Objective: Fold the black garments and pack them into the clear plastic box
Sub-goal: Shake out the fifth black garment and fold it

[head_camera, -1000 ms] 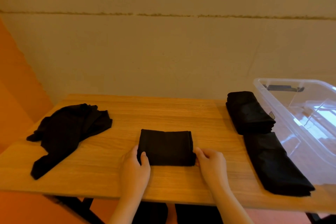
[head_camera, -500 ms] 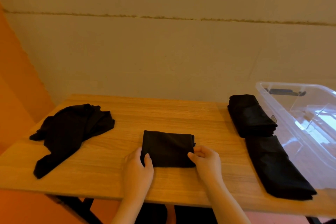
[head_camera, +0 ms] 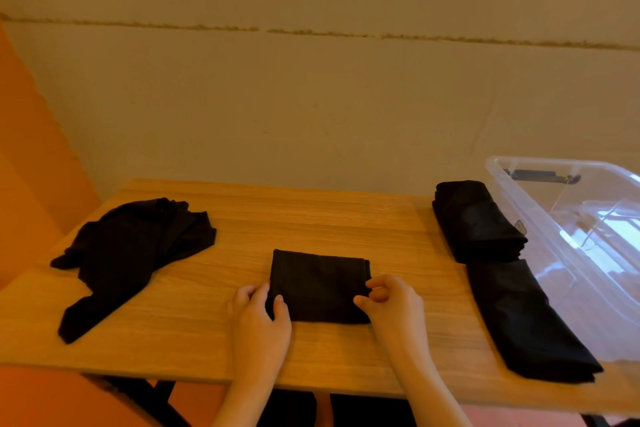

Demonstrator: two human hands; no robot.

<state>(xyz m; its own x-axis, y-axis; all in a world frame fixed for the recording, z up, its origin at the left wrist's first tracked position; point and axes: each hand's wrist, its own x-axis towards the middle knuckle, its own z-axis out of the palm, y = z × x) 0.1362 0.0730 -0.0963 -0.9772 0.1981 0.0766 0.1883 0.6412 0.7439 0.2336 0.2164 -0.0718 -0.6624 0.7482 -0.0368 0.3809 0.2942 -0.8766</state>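
A black garment folded into a small rectangle [head_camera: 318,282] lies at the middle of the wooden table [head_camera: 329,222]. My left hand [head_camera: 261,319] grips its near left corner, thumb on top. My right hand [head_camera: 394,305] pinches its right edge between thumb and fingers. An unfolded black garment [head_camera: 128,253] lies crumpled at the left. Two folded black garments lie at the right, a thick one [head_camera: 476,218] further back and a long flat one [head_camera: 526,319] nearer. The clear plastic box [head_camera: 588,225] stands at the far right, with no garment inside.
A beige wall rises right behind the table. The box has a dark handle clip [head_camera: 540,177] on its far rim and runs past the frame's right edge. An orange surface [head_camera: 31,163] fills the left side. Dark table legs show under the near edge.
My right hand moved from the garment's near right corner up onto its right edge and now pinches it. My left hand kept its hold on the left corner.
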